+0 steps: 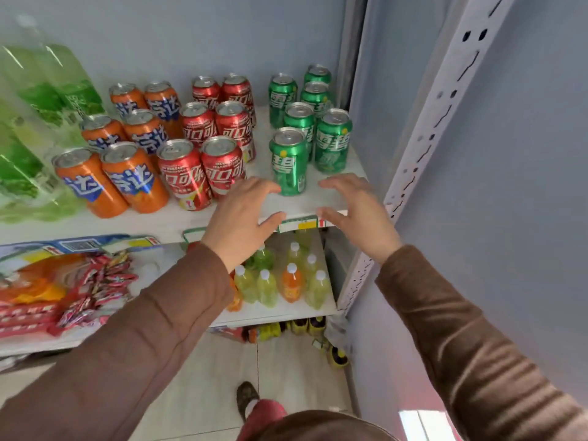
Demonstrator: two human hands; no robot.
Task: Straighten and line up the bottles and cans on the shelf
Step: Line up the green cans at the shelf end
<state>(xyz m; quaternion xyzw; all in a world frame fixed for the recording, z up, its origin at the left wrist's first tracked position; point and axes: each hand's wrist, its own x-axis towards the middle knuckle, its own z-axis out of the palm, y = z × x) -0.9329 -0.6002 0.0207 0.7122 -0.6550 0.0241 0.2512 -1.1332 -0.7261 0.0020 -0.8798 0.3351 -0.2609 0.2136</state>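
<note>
White shelf (318, 202) against a pale blue wall carries the front green can (288, 162), upright near its front edge, between both hands. Left hand (241, 224) and right hand (356, 211) hover with fingers spread, grasping nothing. Red cans (203, 148) and orange cans (124, 148) stand leftward in rows.

Bright, even light; wide-angle edges bend, perhaps slightly blurred.

On the white shelf (178, 219) in front of me stand upright orange cans (135, 176), red cans (187, 173) and green cans (332, 140), each in 2 rough columns. The front green can (288, 160) stands forward, alone. Big green bottles (28, 122) crowd the left end.
</note>
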